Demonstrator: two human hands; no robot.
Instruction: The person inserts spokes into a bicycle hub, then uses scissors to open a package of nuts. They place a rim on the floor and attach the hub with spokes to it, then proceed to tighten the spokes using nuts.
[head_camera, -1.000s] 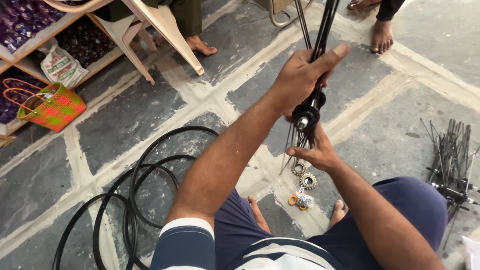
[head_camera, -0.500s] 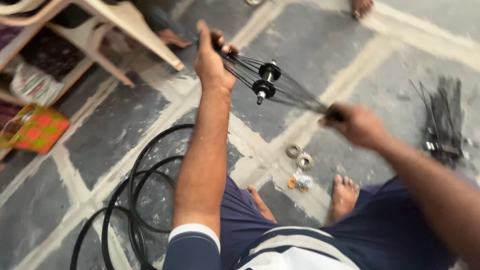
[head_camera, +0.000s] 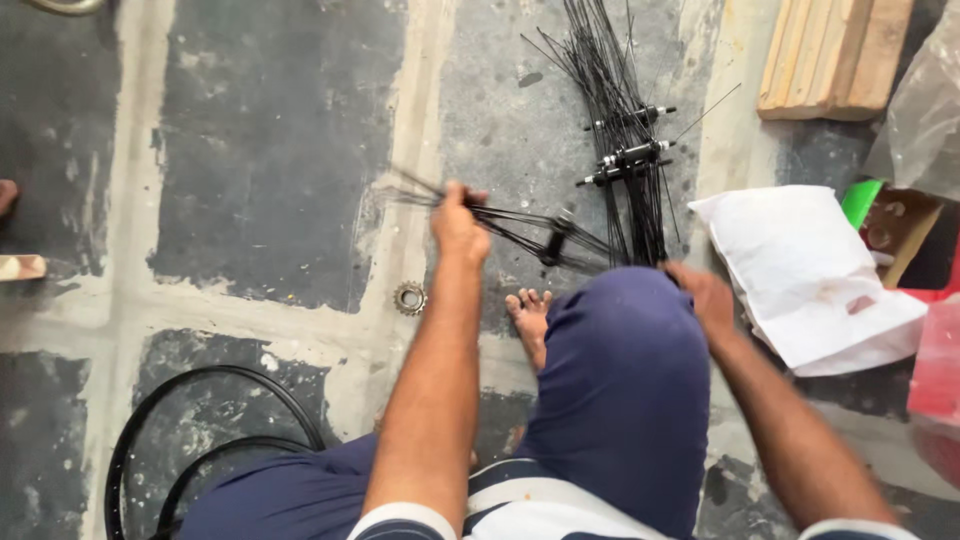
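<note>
spoked hub (head_camera: 552, 243): low over floor, just past knee, spokes fanned both ways
L hand (head_camera: 458, 222): fist closed round spoke ends
R hand (head_camera: 704, 292): by knee, grip can't tell
far: more hubs w/ spokes (head_camera: 628, 150) lying on floor

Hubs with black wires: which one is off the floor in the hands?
The hub nearest the knee, with its spokes gripped by the left hand. The other three hubs lie stacked in the spoke pile on the floor farther away, untouched.
</note>
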